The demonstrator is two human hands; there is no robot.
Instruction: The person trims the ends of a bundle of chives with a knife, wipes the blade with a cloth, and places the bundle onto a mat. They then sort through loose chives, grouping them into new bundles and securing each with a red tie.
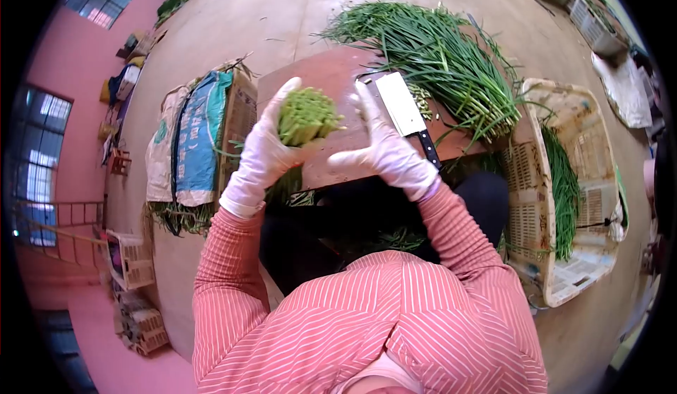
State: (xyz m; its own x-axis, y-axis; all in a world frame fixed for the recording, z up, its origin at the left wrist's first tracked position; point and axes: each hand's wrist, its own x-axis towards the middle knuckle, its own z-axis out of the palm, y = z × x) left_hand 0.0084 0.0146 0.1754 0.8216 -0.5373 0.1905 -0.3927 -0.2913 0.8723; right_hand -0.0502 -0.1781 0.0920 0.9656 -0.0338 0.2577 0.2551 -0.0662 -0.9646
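A thick bunch of green stalks (309, 117), cut ends facing up, rests in my left hand (266, 140), which wears a white glove. Fingers pass along its far left side and the thumb lies under its near side. My right hand (384, 147), also gloved, is open over the low reddish table (331, 63), its thumb and fingers apart with nothing between them. Just right of it lies a cleaver (400, 103) with a wide blade and a black handle. Short cut stalk ends (421, 101) are scattered beside the blade.
A large heap of long green leafy stalks (444, 63) covers the table's right side. A plastic crate (532, 204) with more greens stands at my right. On the left is a crate draped with a blue and white sack (201, 140). More crates (130, 260) line the pink wall.
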